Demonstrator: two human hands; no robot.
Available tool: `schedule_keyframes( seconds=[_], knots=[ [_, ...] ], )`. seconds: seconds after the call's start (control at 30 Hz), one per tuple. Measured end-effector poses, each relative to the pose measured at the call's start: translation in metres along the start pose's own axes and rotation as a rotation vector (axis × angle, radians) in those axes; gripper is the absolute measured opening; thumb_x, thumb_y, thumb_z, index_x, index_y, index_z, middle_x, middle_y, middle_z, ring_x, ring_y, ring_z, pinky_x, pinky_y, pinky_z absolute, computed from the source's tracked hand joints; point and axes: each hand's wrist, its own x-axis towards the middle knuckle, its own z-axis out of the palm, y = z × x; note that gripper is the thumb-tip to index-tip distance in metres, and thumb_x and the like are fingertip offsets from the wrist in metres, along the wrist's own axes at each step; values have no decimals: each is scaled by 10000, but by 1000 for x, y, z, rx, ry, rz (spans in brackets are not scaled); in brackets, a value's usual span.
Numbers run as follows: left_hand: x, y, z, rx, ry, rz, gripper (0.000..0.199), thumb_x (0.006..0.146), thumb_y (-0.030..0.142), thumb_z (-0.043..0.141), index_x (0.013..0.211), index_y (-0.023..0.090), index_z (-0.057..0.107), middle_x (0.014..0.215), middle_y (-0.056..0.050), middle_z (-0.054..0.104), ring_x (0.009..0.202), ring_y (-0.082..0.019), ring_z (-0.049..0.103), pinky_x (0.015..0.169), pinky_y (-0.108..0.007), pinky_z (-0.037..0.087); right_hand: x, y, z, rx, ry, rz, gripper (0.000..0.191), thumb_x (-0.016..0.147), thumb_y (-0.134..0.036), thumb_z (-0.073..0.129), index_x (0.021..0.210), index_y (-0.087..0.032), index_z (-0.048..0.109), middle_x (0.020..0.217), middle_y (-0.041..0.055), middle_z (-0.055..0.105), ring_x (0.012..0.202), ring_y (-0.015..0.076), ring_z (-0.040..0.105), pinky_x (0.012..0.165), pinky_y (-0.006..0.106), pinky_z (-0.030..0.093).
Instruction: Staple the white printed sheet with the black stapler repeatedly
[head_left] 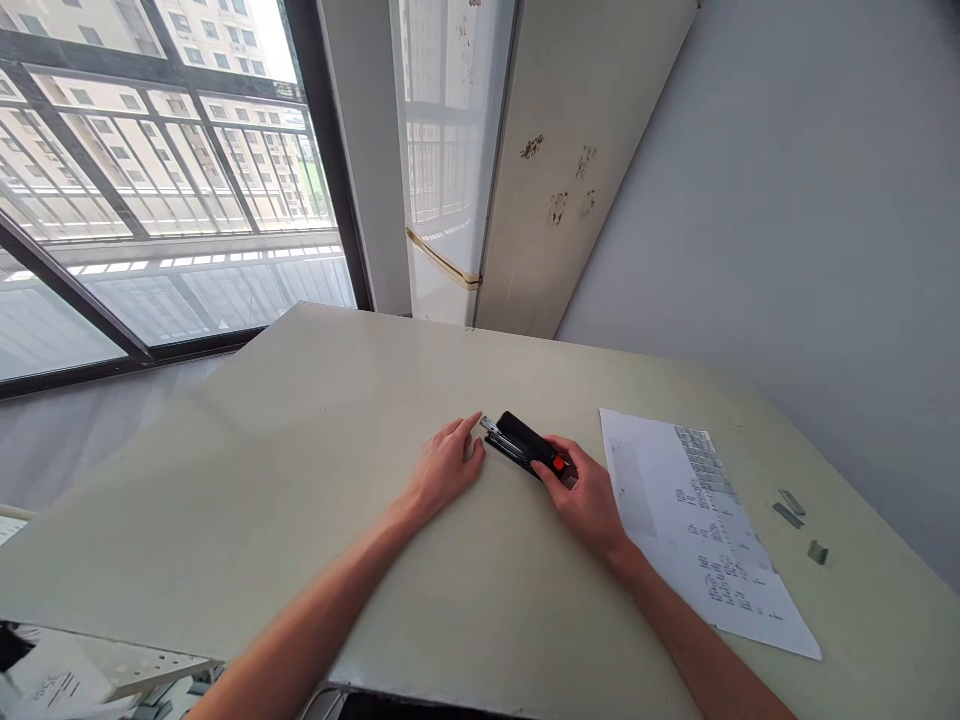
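A black stapler [525,440] with a red part at its rear lies at a slant near the middle of the pale table. Its metal staple channel sticks out at the front left end. My right hand [585,495] grips the rear of the stapler between thumb and fingers. My left hand [448,463] is at the front end, its index finger stretched toward the metal tip and its thumb apart from the fingers, with nothing in it. Right of my right hand lies a printed sheet of paper [645,480], partly covered by my right forearm.
Several small grey staple strips [787,515] lie on the table [300,400] at the right. A tall cabinet [555,200] and a grey wall stand behind it, a large window at the left. Papers and a perforated white piece show below the front left edge.
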Motion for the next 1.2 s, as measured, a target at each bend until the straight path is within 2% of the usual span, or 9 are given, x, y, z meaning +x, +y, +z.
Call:
schedule_keyframes(
  seconds=[0.17, 0.6, 1.2],
  knots=[
    [0, -1, 0, 53, -4, 14, 406, 875, 228, 618, 1248, 205, 776, 738, -28, 589, 672, -212, 514, 769, -337, 443, -1, 1, -1, -52, -24, -13, 393, 948, -503, 679, 1259, -263, 669, 1215, 96, 750, 1023, 281, 703, 925, 456, 582],
    [0, -3, -2, 223, -79, 44, 499, 891, 203, 552, 1361, 160, 714, 752, -13, 598, 682, -190, 551, 731, -318, 442, 1, 2, 0, -21, -20, -3, 361, 924, -473, 707, 1224, -273, 678, 1139, 84, 764, 962, 282, 702, 863, 433, 565],
    [-2, 0, 5, 248, -97, 58, 520, 878, 239, 586, 1375, 121, 683, 739, 15, 561, 668, -164, 537, 703, -301, 439, 2, 4, 1, -106, -1, -62, 348, 961, -469, 651, 1234, -253, 649, 1117, 80, 758, 976, 262, 716, 859, 413, 587]
  ],
)
